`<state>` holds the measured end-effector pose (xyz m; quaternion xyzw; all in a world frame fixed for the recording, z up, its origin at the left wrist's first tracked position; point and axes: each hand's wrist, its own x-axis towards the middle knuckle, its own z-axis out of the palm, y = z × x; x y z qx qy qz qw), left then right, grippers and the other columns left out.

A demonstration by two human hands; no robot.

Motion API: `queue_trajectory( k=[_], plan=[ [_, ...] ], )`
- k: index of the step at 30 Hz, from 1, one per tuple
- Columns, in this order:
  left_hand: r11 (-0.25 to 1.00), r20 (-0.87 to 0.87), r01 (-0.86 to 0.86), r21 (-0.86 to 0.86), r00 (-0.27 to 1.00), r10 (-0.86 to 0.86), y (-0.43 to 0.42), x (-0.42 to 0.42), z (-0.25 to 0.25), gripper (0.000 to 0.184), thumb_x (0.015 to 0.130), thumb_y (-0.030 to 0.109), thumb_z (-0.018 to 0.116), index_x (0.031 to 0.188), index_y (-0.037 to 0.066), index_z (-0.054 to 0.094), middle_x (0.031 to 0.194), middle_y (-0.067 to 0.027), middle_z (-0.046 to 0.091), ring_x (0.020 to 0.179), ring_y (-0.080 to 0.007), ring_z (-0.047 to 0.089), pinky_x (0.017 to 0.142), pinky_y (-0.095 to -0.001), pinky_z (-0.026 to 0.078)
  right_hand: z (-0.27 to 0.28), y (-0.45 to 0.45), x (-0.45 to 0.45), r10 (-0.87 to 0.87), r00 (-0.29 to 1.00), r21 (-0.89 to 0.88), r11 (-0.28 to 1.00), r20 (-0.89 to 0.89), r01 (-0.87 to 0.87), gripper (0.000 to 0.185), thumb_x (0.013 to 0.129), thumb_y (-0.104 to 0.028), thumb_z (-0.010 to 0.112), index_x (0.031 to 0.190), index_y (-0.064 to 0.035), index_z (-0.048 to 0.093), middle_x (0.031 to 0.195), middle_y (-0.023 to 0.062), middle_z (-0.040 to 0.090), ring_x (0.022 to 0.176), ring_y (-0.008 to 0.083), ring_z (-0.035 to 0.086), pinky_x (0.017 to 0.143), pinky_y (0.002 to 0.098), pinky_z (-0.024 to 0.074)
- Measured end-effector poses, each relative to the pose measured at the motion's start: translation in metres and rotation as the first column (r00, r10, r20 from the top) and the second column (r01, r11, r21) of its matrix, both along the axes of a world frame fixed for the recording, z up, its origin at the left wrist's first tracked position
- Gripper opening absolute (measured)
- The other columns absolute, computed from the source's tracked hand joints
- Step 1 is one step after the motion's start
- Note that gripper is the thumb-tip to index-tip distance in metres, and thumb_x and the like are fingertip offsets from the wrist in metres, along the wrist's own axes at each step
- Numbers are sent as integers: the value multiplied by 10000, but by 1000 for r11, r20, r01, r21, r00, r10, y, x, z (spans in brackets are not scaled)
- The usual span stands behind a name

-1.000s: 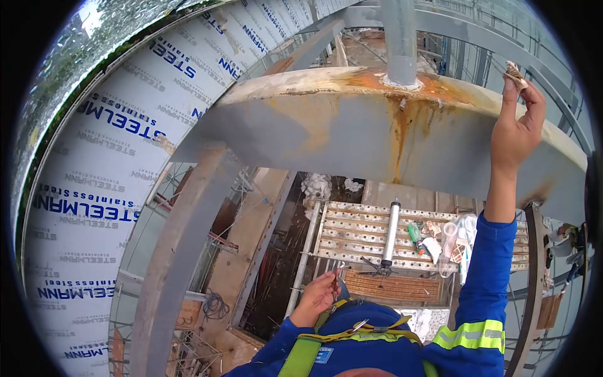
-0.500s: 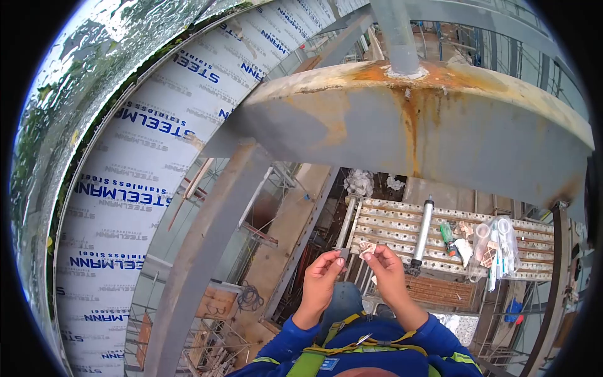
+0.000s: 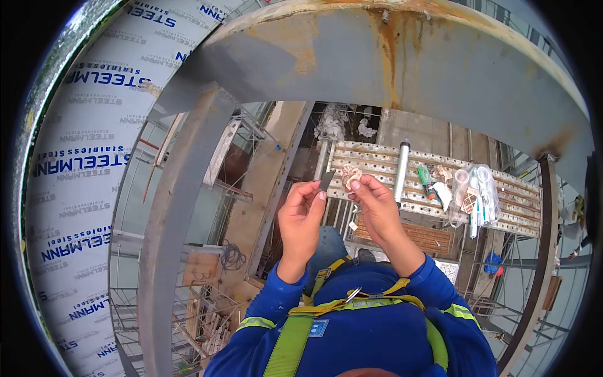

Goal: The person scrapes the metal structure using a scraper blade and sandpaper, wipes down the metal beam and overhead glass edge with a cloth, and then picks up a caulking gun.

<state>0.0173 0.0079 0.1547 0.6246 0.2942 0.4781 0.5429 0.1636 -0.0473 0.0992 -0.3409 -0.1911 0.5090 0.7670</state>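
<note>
Just beyond hands, silver tube, rust-stained beam

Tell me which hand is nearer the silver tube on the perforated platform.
Right. In the picture, the right hand appears just left of the silver tube; the left hand is farther left.

1 rust-streaked grey beam, perforated platform, blue-lettered white panelling
</note>
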Motion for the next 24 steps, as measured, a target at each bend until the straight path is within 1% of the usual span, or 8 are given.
queue_trajectory(
  k=[8, 10, 13, 14, 17, 21, 23, 24],
  plan=[
    [995, -51, 94, -40, 994, -96, 1, 13, -17, 176, 955, -2, 645, 1127, -38, 662, 1030, -15, 623, 906, -58, 565, 822, -216, 456, 0, -7, 3, -6, 1000, -15, 1000, -14, 6, 97, 971, -104, 678, 1063, -73, 679, 1023, 20, 706, 938, 116, 633, 873, 300, 481],
    [976, -20, 137, -168, 990, -143, 0, 16, -22, 169, 957, 19, 659, 1122, -19, 669, 989, -1, 651, 866, -47, 567, 799, -211, 459, 4, -8, 1, -11, 1000, -15, 1000, -20, 11, 192, 943, -156, 727, 1096, -49, 685, 1034, 7, 702, 985, 85, 612, 929, 278, 454],
    [962, -18, 149, -227, 987, -158, 0, 17, -31, 160, 964, 35, 663, 1118, -6, 672, 966, 8, 665, 845, -40, 565, 785, -204, 458, -1, -3, -1, -19, 1000, 0, 1000, 20, 19, 196, 944, -146, 724, 1101, -35, 685, 1032, 6, 705, 985, 82, 617, 932, 274, 463],
    [965, -19, 145, -219, 988, -152, 0, 19, -30, 155, 967, 44, 666, 1113, -8, 668, 958, 7, 663, 835, -33, 559, 762, -195, 449, -3, -1, -3, -25, 1000, -14, 1000, -3, 25, 181, 948, -128, 716, 1095, -27, 687, 1035, 12, 708, 977, 84, 625, 922, 265, 473],
    [921, 9, 198, -335, 978, -207, 4, 12, -44, 173, 947, 14, 683, 1117, -9, 662, 1012, -28, 687, 904, -56, 607, 826, -203, 474, -5, -1, -5, -67, 998, -15, 998, 2, 67, 128, 952, -91, 705, 1060, -25, 692, 1026, 14, 710, 952, 70, 626, 888, 240, 478],
    [867, -11, 226, -443, 966, -258, 11, 5, -61, 168, 945, 13, 682, 1112, -6, 664, 995, -24, 687, 887, -62, 603, 814, -211, 467, -30, 0, -2, -107, 994, -77, 991, 29, 109, 66, 952, -106, 709, 941, -54, 668, 903, -29, 681, 848, 44, 594, 778, 230, 465],
    [853, -74, 259, -453, 942, -326, 16, -12, -77, 163, 945, 6, 675, 1107, -4, 664, 991, -18, 686, 880, -64, 601, 818, -218, 466, -45, 2, 35, -352, 923, -250, 918, -158, 308, 81, 959, -139, 701, 920, -81, 660, 852, -34, 657, 787, 57, 579, 740, 235, 450],
    [850, -181, 245, -467, 914, -363, 14, -21, -84, 160, 945, 8, 673, 1105, -2, 665, 988, -14, 686, 878, -63, 599, 819, -218, 465, -74, 1, 76, -511, 845, -290, 842, -157, 456, 108, 960, -179, 701, 903, -104, 648, 823, -31, 639, 756, 73, 571, 723, 240, 436]
  ],
)
